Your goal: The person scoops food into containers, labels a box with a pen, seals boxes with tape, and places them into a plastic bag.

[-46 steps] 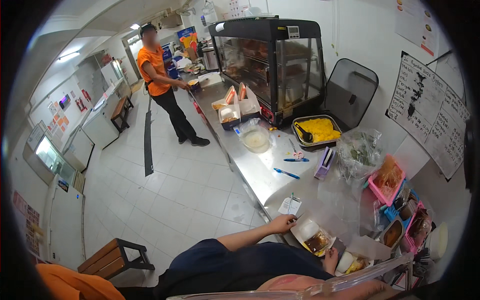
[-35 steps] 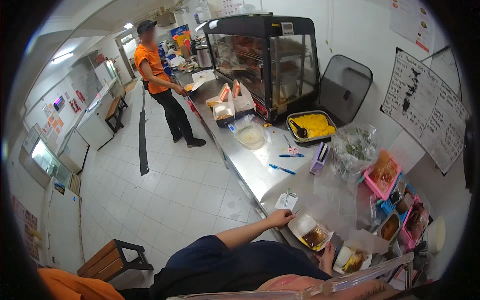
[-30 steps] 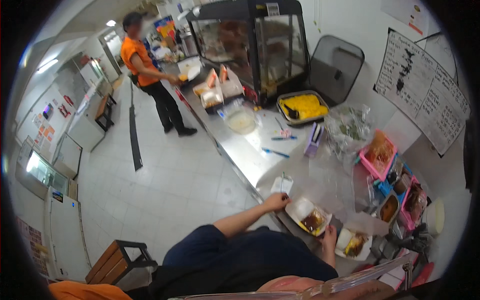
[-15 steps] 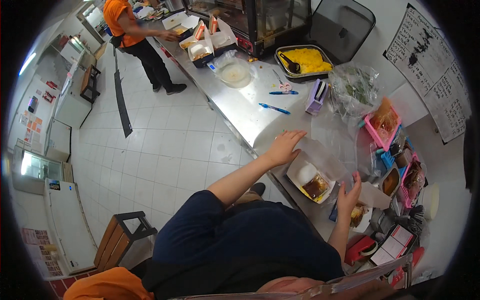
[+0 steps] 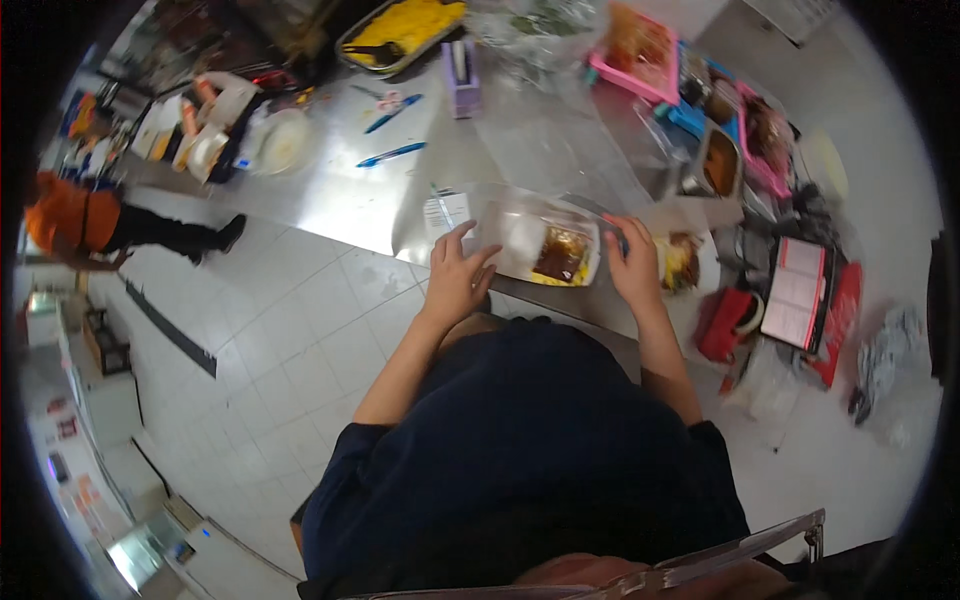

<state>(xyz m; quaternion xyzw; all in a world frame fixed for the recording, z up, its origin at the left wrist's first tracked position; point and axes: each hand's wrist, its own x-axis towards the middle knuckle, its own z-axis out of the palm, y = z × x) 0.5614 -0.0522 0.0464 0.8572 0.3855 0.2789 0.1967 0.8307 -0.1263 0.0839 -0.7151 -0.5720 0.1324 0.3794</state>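
Note:
An open paper food box (image 5: 515, 245) lies on the steel counter's near edge, holding white rice and a brown sauced piece (image 5: 560, 258) over yellow food. My left hand (image 5: 465, 250) hovers at its left side, fingers apart, empty. My right hand (image 5: 625, 250) is at its right side, fingers loosely extended by the edge; contact is unclear. A second food box (image 5: 682, 260) stands just right of that hand. Above my left hand lie a white slip (image 5: 448, 210) with a pen on it and another blue pen (image 5: 390, 153).
Behind are a yellow-food tray (image 5: 410, 30), purple dispenser (image 5: 462, 80), plastic bag (image 5: 530, 25), pink baskets (image 5: 640, 55) and a sauce container (image 5: 720, 165). Boxes (image 5: 215, 125) stand left. A red tape dispenser (image 5: 725, 320) is right. A person (image 5: 75, 220) in orange stands along the counter.
My view has swung down toward the box. My left hand let go of the box's edge and spread its fingers; my right hand rose along its right side. The other person's arm lowered from the counter.

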